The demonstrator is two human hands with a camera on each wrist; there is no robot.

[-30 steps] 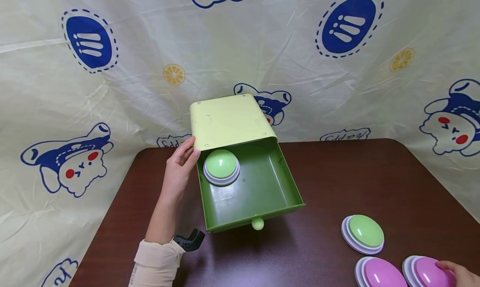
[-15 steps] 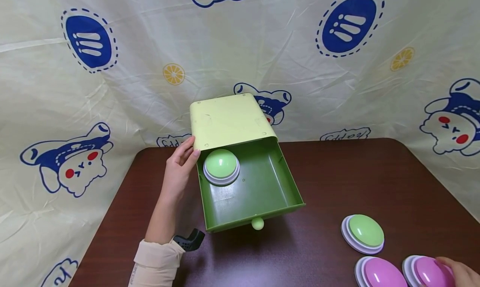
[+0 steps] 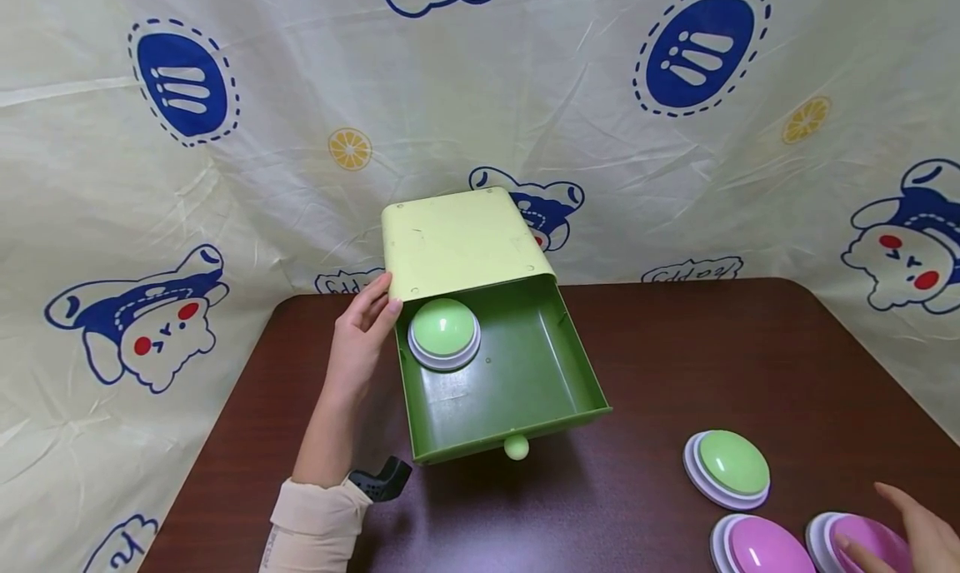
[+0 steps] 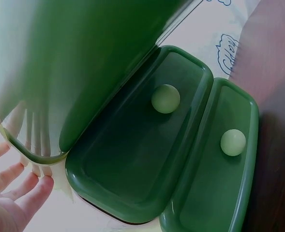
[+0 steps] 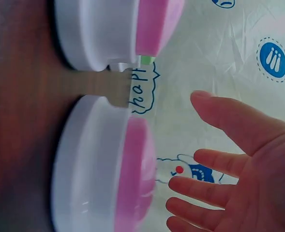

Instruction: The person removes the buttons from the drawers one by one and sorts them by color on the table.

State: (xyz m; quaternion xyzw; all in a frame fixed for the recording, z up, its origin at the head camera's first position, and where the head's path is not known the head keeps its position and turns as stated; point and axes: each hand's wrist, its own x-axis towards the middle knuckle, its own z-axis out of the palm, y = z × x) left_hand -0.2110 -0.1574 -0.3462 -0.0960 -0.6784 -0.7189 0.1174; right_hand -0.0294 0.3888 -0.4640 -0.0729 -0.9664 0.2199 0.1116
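Observation:
A pale green drawer cabinet (image 3: 465, 244) stands at the back of the table, its top dark green drawer (image 3: 517, 390) pulled out. Inside the drawer's back left corner sits a green-domed push button (image 3: 444, 331). My left hand (image 3: 354, 344) rests on the cabinet's left side; in the left wrist view its straight fingertips lie along the case edge. At the front right, my right hand (image 3: 922, 531) hovers over a pink-domed push button (image 3: 870, 540), partly hiding it. The right wrist view shows that hand's fingers spread apart from the button's dome (image 5: 140, 179).
A second pink-domed button (image 3: 768, 544) and a green-domed one (image 3: 726, 469) sit on the dark brown table (image 3: 637, 348) left of my right hand. Two pushed-in drawer fronts with round knobs (image 4: 165, 99) show below the pulled-out drawer. A printed sheet (image 3: 585, 107) hangs behind.
My right hand has come off the right-hand pink button, its thumb and fingers spreading above it. The left hand, cabinet and buttons stay where they were.

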